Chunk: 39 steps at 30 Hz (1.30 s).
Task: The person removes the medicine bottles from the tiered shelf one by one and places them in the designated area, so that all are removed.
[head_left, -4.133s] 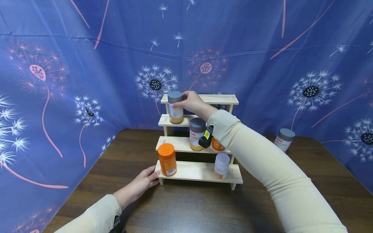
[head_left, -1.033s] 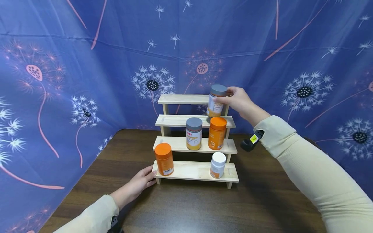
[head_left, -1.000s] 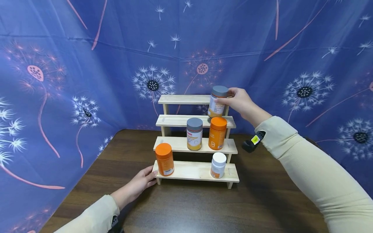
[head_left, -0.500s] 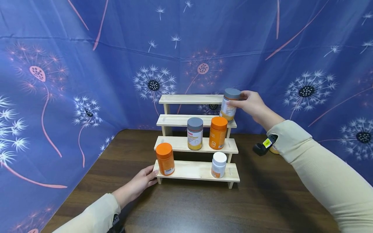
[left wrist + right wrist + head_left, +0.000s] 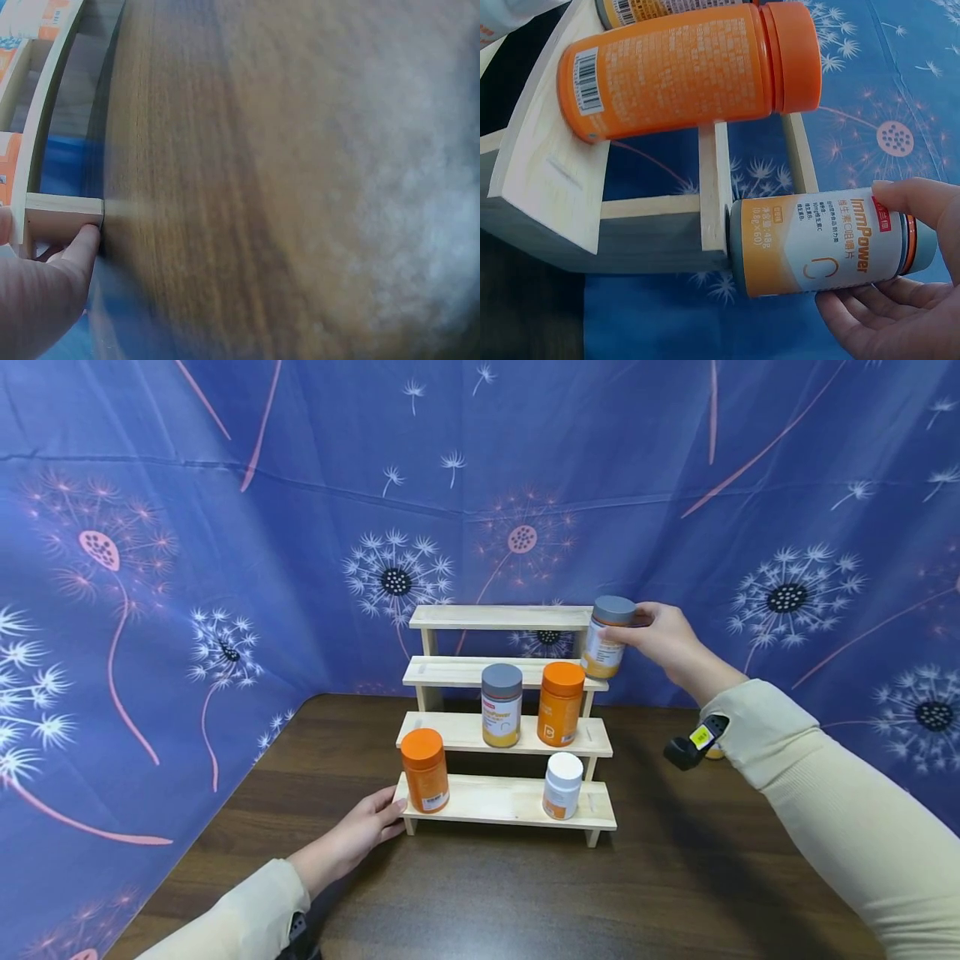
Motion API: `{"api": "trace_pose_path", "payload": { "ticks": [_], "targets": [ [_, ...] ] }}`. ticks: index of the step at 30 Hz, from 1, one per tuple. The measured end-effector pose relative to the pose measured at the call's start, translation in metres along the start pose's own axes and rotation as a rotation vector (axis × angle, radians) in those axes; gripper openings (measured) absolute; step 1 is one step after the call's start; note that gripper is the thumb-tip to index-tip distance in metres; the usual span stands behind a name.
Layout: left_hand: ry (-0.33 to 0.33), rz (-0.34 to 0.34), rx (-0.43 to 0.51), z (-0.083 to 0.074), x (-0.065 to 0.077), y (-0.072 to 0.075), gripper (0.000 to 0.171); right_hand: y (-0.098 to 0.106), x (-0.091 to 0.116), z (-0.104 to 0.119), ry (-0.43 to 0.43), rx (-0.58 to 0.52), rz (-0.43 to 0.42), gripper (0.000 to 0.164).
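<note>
My right hand pinches a pill bottle with a grey lid and a white and yellow label. The bottle is upright at the right end of the second-highest step of a wooden tiered stand. In the right wrist view its base overlaps the end of that step, and the thumb and fingers are around the lid end. My left hand grips the left end of the lowest step; in the left wrist view a fingertip touches the stand's leg.
An orange bottle and a white bottle stand on the lowest step. Above them are another grey-lidded bottle and a second orange bottle. Behind my right wrist, another bottle is mostly hidden on the brown table.
My right hand has carried the grey-lidded bottle from the left part of the second-highest step rightward to its right end, slightly lower in the last second. The left hand stays on the stand.
</note>
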<state>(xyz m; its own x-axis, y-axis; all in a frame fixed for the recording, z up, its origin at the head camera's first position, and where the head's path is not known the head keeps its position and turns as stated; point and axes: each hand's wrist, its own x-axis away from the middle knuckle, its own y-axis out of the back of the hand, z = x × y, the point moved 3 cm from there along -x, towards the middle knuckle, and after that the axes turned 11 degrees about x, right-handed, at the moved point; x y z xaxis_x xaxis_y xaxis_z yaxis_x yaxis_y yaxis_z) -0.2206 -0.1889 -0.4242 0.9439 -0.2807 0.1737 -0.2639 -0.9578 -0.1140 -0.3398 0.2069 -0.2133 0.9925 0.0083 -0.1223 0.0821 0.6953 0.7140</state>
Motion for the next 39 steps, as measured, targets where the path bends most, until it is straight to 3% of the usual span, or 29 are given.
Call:
{"api": "trace_pose_path", "payload": {
  "ticks": [29,39],
  "targets": [
    [0.002,-0.01,0.002,0.0,0.0,-0.001,0.053,0.015,0.003,-0.035,-0.029,-0.042,-0.025,0.084],
    [0.006,-0.011,0.004,0.0,0.001,-0.001,0.052,0.013,0.008,-0.059,-0.061,0.04,-0.003,0.086]
  ]
}}
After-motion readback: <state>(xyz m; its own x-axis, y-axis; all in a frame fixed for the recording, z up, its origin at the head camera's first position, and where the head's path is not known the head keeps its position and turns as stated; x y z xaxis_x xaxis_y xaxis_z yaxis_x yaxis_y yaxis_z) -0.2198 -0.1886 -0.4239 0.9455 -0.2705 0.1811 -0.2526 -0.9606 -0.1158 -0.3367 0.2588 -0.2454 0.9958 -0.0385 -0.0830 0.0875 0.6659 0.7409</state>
